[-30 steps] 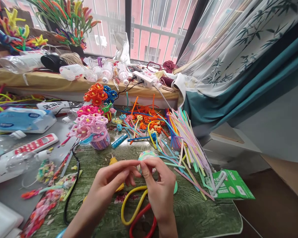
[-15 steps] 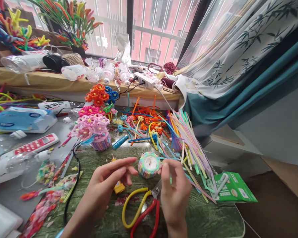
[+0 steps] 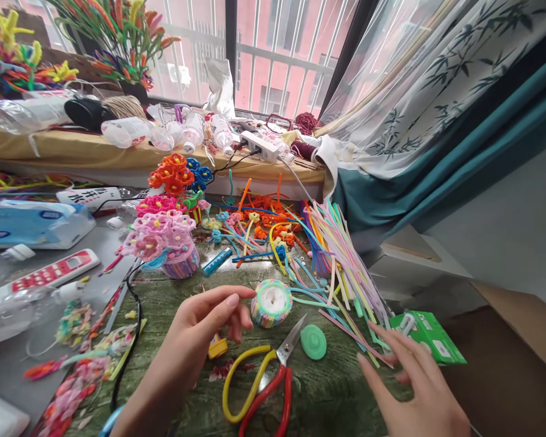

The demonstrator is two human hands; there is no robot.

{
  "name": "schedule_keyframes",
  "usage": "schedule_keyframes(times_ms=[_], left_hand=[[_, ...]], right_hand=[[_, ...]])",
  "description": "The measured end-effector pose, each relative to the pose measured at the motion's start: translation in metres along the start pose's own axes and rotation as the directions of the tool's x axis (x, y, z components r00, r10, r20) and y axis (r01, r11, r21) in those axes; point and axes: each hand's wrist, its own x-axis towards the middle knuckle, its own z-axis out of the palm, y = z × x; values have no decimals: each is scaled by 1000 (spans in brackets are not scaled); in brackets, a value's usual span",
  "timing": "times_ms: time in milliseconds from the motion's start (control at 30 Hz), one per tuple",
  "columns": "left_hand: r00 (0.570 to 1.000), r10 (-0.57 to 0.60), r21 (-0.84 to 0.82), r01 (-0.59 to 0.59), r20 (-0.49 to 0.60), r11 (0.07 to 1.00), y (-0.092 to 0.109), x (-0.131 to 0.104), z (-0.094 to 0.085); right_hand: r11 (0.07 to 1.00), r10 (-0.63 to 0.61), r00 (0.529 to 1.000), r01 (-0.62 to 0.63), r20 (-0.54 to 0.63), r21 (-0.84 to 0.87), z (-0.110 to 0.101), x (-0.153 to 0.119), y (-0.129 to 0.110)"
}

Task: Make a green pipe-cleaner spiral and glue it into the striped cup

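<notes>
My left hand (image 3: pixel 202 331) hovers at the left side of a small round pot (image 3: pixel 259 312) wrapped in pastel pipe cleaners, white on top with a mint rim. Its index finger points at the pot's edge; whether it touches cannot be made out. Nothing shows in that hand. My right hand (image 3: pixel 414 382) is spread open at the right, close to the lower ends of a bundle of pastel pipe cleaners (image 3: pixel 346 261). Between the hands lie scissors (image 3: pixel 282 358) with one yellow and one red handle loop, and a mint green disc (image 3: pixel 313 342). A yellow bottle (image 3: pixel 217 347) is partly behind my left fingers.
A pot of pink pipe-cleaner flowers (image 3: pixel 164 237) stands at the left, with a blue lighter (image 3: pixel 217 261) beside it. Orange flower pieces (image 3: pixel 264 206) lie behind. A green packet (image 3: pixel 432 340) rests at the right edge. A black cable (image 3: pixel 134 303) runs along the left.
My right hand has moved away from the pot to the right and its fingers have spread. The green disc and scissor blades are now uncovered. My left hand stays beside the pot.
</notes>
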Motion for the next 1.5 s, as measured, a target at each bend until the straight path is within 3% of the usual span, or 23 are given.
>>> schedule_keyframes(times_ms=[67,200,333,433,567,933,1067,1167,1233,1300,1400,1500], left_hand=[[999,-17,-2,17,33,1000,-2,1,3],[997,-43,31,42,64,999,-3,1,7],[996,-51,56,48,68,997,-3,1,7],[997,-47,48,44,66,998,-6,1,6],[996,-64,70,60,68,996,-13,3,3],[999,-27,179,19,44,984,-6,0,9],[999,27,188,-22,-27,982,-9,-1,6],[995,53,262,-30,-83,965,-5,-1,2],[991,71,368,-25,-114,929,3,0,2],[986,119,504,-45,-115,862,12,2,4],[968,243,714,-126,-63,689,19,7,9],[951,307,886,-161,22,434,11,14,12]], right_hand=[[977,-93,994,101,-53,190,13,10,-23],[906,-106,991,130,-81,403,38,26,-85],[743,-94,980,-48,175,668,49,35,-117],[652,-96,956,-149,276,744,53,38,-120],[600,-94,944,-200,317,774,57,38,-118],[726,-143,979,4,146,687,60,32,-125],[777,-5,997,-48,82,628,61,29,-118],[656,165,965,-263,206,708,60,29,-107],[519,242,924,-382,296,765,61,30,-97],[454,314,891,-444,328,772,63,31,-87],[483,357,874,-474,329,736,69,31,-71],[563,286,904,-427,318,707,74,31,-62]])
